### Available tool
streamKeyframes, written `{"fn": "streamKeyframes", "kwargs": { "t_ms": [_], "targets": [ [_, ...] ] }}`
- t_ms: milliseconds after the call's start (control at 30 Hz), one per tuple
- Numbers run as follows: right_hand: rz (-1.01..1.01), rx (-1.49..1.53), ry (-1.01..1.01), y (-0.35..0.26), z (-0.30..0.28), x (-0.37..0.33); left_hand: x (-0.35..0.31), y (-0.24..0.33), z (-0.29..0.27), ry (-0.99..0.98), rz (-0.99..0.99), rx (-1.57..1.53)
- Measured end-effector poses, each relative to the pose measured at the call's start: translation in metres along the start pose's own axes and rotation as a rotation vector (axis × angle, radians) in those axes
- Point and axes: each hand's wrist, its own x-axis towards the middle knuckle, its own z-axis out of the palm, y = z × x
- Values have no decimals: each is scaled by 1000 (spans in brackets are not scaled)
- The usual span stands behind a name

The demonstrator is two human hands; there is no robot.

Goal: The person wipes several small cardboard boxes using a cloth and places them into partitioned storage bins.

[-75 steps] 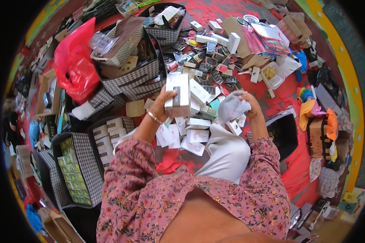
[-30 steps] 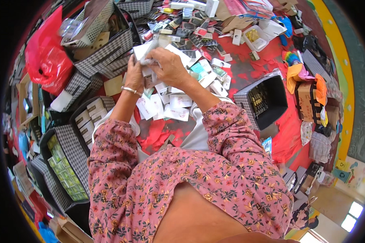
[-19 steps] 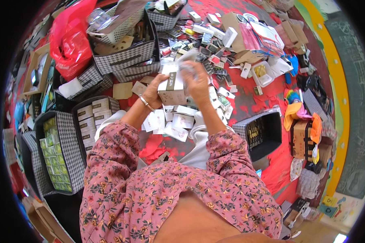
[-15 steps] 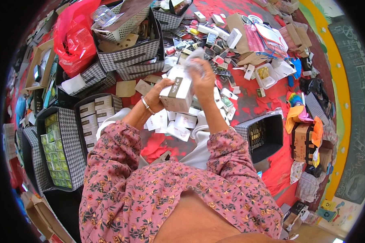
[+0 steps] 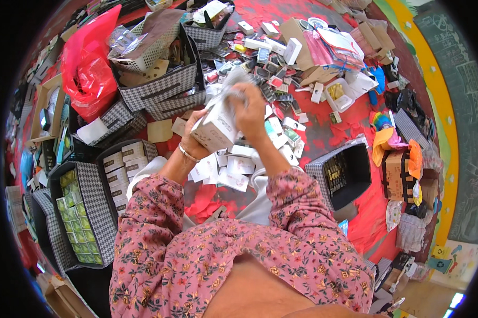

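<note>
My left hand (image 5: pixel 193 142) grips the near left side of a white carton (image 5: pixel 212 130), which is tilted over the middle of the floor. At its far end, my right hand (image 5: pixel 251 112) is closed around a pale, crumpled, cloth-like piece (image 5: pixel 236 80), pressed against the carton. Motion blurs that piece, so its exact kind is unclear. Below the carton lie several small white boxes (image 5: pixel 232 179). Just beyond my hands spreads a loose heap of small packaged items (image 5: pixel 268 70), in white, black and red.
On the left, a houndstooth bin (image 5: pixel 97 199) holds green packs, and another bin (image 5: pixel 155 153) holds white cartons. A similar bin (image 5: pixel 359 183) stands to the right. Stacked houndstooth bins (image 5: pixel 154 85) and a red plastic bag (image 5: pixel 88 79) sit at far left; a clear tub (image 5: pixel 347 100) lies far right.
The carton has moved slightly left and turned, so its dark band no longer shows. My right hand has shifted a little left and down with the pale piece.
</note>
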Motion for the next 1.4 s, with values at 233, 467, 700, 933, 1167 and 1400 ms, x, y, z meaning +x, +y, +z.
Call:
{"fn": "streamKeyframes", "kwargs": {
  "t_ms": [233,467,700,933,1167,1400],
  "targets": [
    [8,119,-56,-12,10,-21,4,11,2,129,198,23],
    [579,-76,66,62,-10,-5,1,20,-4,-8,191,46],
    [745,297,-358,30,1,-16,16,27,1,273,646,343],
    [967,818,-281,19,2,-13,24,15,4,268,766,611],
    [896,520,-416,25,-59,19,-6,61,12,287,440,533],
    [860,512,-802,27,-78,14,-8,49,3,97,-1,930]
  ]
}}
